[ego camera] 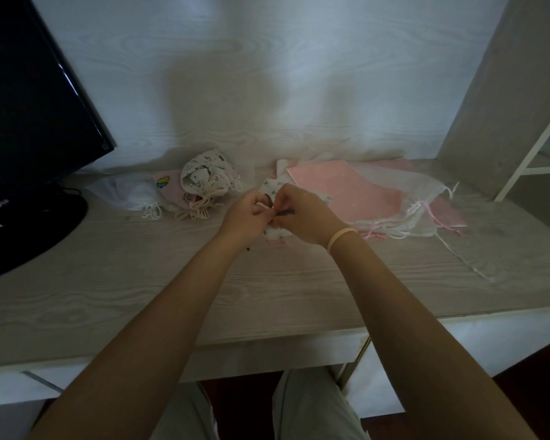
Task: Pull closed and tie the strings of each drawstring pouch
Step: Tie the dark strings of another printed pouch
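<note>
I see both grips curled tight at frame centre: my left hand (246,211) and my right hand (302,214) each pinch the thin dark drawstring (285,212) of a small white printed fabric pouch (275,231), held just above the pale wood-grain worktop (267,287). Left of centre lie cinched printed pouches (204,181); right of centre, sheer pink organza bags (394,198).

front: bare pale wood-grain desk (204,296) under my arms
left: black monitor (29,122) blocks
back-left: tied fabric pouches (204,179)
right: sheer organza bags (394,198)
</note>
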`<state>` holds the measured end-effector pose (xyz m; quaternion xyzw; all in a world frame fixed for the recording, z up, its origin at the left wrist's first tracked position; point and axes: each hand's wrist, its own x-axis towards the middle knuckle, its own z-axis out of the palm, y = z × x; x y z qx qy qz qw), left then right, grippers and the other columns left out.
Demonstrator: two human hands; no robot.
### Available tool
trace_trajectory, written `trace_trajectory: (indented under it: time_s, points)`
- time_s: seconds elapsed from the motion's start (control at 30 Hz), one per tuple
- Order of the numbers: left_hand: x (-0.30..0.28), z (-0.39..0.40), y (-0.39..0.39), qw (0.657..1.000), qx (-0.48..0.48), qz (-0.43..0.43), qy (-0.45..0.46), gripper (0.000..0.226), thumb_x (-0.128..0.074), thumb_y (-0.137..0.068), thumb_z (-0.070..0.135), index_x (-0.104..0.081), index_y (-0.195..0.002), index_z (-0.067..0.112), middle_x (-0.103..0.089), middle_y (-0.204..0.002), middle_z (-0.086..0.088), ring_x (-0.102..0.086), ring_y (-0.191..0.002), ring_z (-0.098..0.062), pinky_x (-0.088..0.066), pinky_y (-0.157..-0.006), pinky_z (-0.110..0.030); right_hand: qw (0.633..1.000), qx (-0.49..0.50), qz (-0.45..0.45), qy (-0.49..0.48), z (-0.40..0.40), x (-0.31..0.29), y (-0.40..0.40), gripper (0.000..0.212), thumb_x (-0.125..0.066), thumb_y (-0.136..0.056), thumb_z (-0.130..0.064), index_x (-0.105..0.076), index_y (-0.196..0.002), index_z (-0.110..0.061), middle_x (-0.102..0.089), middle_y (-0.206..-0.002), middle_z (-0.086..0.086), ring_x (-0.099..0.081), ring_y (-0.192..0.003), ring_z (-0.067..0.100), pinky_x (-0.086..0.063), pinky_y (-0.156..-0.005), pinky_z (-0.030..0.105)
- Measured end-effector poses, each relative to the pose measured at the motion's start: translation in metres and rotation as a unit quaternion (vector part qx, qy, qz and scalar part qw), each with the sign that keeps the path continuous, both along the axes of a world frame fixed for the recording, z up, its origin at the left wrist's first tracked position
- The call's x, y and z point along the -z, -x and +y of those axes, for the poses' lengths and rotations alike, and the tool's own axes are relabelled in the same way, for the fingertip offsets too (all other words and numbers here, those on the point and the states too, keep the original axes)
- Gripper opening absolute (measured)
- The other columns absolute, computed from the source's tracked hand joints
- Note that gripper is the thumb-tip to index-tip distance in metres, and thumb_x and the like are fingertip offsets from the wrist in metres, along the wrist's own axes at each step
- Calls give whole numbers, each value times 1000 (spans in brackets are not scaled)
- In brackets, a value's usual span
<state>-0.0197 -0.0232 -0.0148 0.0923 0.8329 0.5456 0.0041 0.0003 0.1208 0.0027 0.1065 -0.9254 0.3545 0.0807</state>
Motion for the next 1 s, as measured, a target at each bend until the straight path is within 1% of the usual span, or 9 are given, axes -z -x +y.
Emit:
trace_trajectory:
  time_s: [0.1, 0.17, 0.23, 0.33, 0.43, 0.53, 0.67, 0.87, 1.0]
  points:
    - [1, -1, 2, 1000, -10, 1, -25, 12, -68, -90, 13, -56, -90, 15, -73, -78, -7, -67, -64, -18, -52, -65, -30, 999, 37, 22, -22, 0, -3, 1, 19, -75, -72, -10, -58, -79, -13, -60, -71, 0, -52, -64, 14, -40, -56, 21]
    - [0, -3, 2, 999, -23, 5, -24, 14, -72, -87, 16, -58, -84, 16, -74, -80, -9, -71, -69, -20, -54, -66, -30, 998, 34, 38, -25, -1, -3, 2, 17, -74, -71, -10, -59, -78, -13, -61, -69, 0, -52, -63, 14, -40, -56, 24]
    - [-2, -6, 1, 1000, -25, 0, -18, 14, -72, -87, 18, -60, -85, 12, -74, -78, -8, -69, -62, -10, -49, -53, -19, 999, 18, 46, -23, -4, 0, 0, 16, -73, -74, -9, -58, -80, -13, -65, -72, 1, -57, -65, 14, -46, -59, 25]
    - [-5, -7, -2, 1000, -23, -18, -6, 13, -72, -88, 19, -63, -90, 9, -73, -78, -6, -65, -57, -5, -38, -42, -10, 999, 5, 45, -19, -4, 4, -1, 19, -71, -77, -6, -55, -78, -16, -62, -71, -4, -56, -63, 9, -42, -56, 11]
    - [-5, -5, -4, 1000, -18, -20, 8, 8, -70, -89, 19, -68, -92, 12, -71, -80, 1, -60, -62, -3, -40, -52, -14, 998, 23, 57, -25, -4, 5, 1, 17, -72, -72, -5, -58, -75, -14, -64, -70, 1, -54, -62, 13, -40, -54, 15]
    - [-5, -3, -4, 999, -16, -24, 15, 7, -67, -89, 10, -70, -93, 15, -68, -83, 3, -58, -68, -3, -44, -63, -18, 995, 32, 83, -38, -5, 8, 1, 14, -69, -71, -4, -60, -76, -13, -68, -72, 4, -60, -68, 20, -47, -62, 29]
    - [-4, -5, -2, 999, -13, -32, 8, 16, -71, -84, 7, -69, -84, 23, -74, -91, -2, -70, -88, -16, -55, -89, -36, 993, 25, 106, -50, -3, 9, 2, 12, -66, -73, -1, -61, -78, -11, -67, -74, 6, -60, -68, 22, -44, -60, 28]
    - [-5, -8, -5, 1000, -9, -19, -1, 20, -74, -82, 4, -69, -79, 24, -75, -89, -7, -72, -84, -23, -59, -83, -47, 989, 17, 130, -64, -3, 13, 2, 9, -65, -76, -1, -61, -80, -8, -67, -76, 10, -60, -70, 26, -46, -60, 32]
    - [-7, -6, -7, 1000, -12, -20, 11, 17, -79, -77, 10, -69, -82, 22, -74, -92, -6, -71, -86, -20, -59, -84, -40, 990, 21, 131, -50, -2, 17, 0, 7, -66, -78, -2, -62, -82, -7, -69, -78, 10, -62, -73, 26, -50, -64, 34]
